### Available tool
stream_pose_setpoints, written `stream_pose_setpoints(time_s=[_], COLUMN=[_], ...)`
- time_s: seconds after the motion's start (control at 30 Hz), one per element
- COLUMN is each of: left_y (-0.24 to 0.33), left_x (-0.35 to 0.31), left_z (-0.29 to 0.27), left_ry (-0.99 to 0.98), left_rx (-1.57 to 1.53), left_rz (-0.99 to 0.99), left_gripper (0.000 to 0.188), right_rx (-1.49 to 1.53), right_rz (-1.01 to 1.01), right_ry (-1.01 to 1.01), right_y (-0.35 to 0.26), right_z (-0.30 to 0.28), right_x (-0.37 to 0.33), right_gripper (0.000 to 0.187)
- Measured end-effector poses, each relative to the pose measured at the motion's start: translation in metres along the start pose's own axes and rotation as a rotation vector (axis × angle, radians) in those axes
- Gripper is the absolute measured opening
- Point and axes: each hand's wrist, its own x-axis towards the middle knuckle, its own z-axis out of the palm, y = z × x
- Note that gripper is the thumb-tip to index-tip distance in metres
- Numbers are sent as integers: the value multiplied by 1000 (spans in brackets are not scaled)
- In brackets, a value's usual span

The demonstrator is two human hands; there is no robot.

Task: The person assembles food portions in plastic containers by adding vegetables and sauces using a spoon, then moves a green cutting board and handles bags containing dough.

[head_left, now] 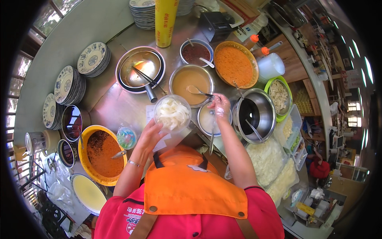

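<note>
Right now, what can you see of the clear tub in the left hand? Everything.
The clear tub is round, apparently plastic, and uncovered. Pale, broad noodle-like strips are heaped inside. It is roughly level, opening up, with the left hand gripping its near left side. In the picture it lies just below and left of the tan-sauce bowl; whether they touch is unclear. Its base is hidden.
</note>
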Motion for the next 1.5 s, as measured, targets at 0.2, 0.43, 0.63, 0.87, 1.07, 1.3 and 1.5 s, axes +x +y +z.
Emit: stream_pose_setpoints(time_s=[0.2, 0.43, 0.63, 0.87, 1.07, 1.3, 1.5], left_y=[7, 3, 3, 2, 11, 14, 12], left_x=[15, 42, 51, 51, 19, 4, 12], left_z=[4, 11, 20, 12, 3, 3, 9], left_ry=[24, 20, 0, -18, -27, -101, -124], left_rx=[-13, -63, -93, -35, -81, -124, -145], left_rz=[2, -12, -33, -19, 32, 68, 39], left_gripper=[49, 50, 47, 56, 53, 65, 69], right_rx=[206, -296, -697, 591, 376, -682, -1304], right_rz=[62, -529, -1165, 190, 159, -500, -684], right_ry=[-12, -191, -201, -177, -51, -223, -192], right_y=[-42, -120, -142, -97, -47, -39, -107], right_z=[-9, -1, -9, 4, 16, 20, 66], right_x=[-25, -103, -126, -80, -35, 5, 113], right_gripper=[15, 25, 41, 23, 21, 20, 23])
